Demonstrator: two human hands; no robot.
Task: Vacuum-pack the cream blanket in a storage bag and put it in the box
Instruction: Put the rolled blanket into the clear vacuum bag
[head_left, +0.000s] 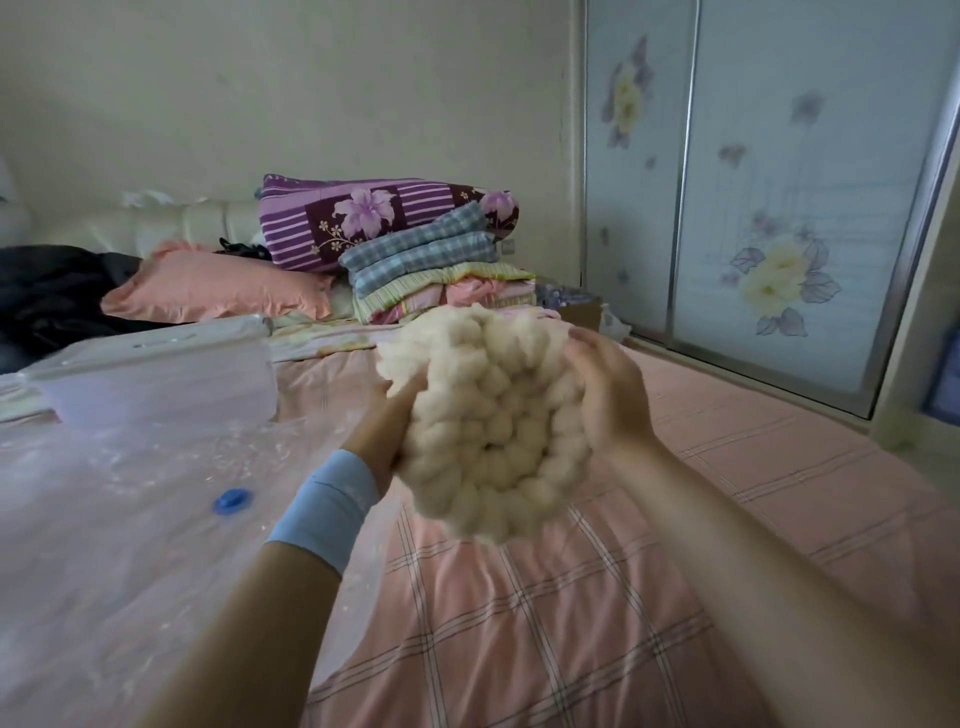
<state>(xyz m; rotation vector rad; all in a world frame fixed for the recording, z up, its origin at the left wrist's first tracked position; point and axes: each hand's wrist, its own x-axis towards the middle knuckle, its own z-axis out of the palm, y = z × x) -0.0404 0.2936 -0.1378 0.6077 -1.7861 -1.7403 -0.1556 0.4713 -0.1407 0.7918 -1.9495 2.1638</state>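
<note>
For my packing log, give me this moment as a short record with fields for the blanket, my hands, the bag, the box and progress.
blanket: cream blanket, bunched up, held above the bed
hands: left hand grips its left side, right hand its right side
bag: clear storage bag flat on the bed at left, blue valve facing up
box: translucent box on the bed beyond the bag
progress: blanket not yet in the bag

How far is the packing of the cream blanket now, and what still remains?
Done: the clear plastic storage bag with a blue valve lies spread on the pink checked bed. In hand: the left hand and right hand grip the bunched chunky cream knitted blanket above the bed. Left: bagging it, sealing, removing air, moving it to the translucent plastic box.
</note>
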